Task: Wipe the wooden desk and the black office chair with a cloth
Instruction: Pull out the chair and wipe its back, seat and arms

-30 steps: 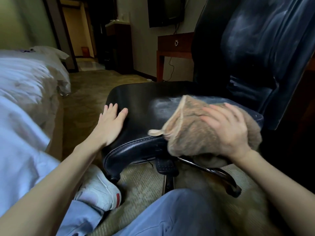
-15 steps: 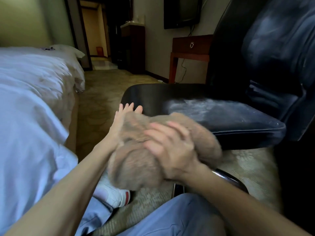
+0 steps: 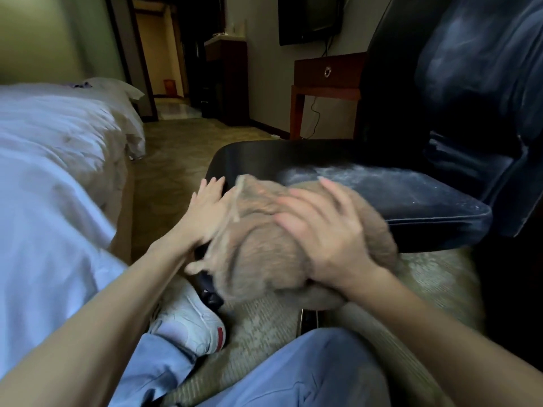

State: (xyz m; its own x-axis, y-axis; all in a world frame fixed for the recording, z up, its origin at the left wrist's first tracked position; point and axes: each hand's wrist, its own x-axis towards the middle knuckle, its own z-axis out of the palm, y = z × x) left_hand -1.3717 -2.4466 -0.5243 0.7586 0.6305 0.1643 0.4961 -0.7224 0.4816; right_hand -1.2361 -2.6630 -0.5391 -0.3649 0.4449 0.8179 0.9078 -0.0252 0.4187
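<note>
bed (image 3: 58,171), white bedding: well left of the black office chair (image 3: 411,207), apart from it.

carpet (image 3: 176,160), patterned olive: under and around the chair.

left hand (image 3: 205,212): at the front left corner of the chair's seat, fingers straight and close together, laid flat; blurred, so contact with the seat edge likely but not certain.

shoe (image 3: 188,327), white with a red mark: on the floor below the chair's front left corner.

cloth (image 3: 264,248), tan and fuzzy, bunched: on the front edge of the chair's seat, draped partly over it, just beside the left hand.

right hand (image 3: 323,236): on top of the cloth at the chair's front edge, fingers spread, palm pressed down, nothing pinched.

trouser legs (image 3: 293,371), light blue: on the near side of the chair, lower than the seat.

wooden desk (image 3: 326,74), one drawer with a round pull: beyond the chair against the far wall, partly hidden by the backrest.

screen (image 3: 308,19), dark, wall-mounted: above the desk, beyond the chair.

chair seat and backrest: pale smeared streaks right of the cloth and up the backrest.
</note>
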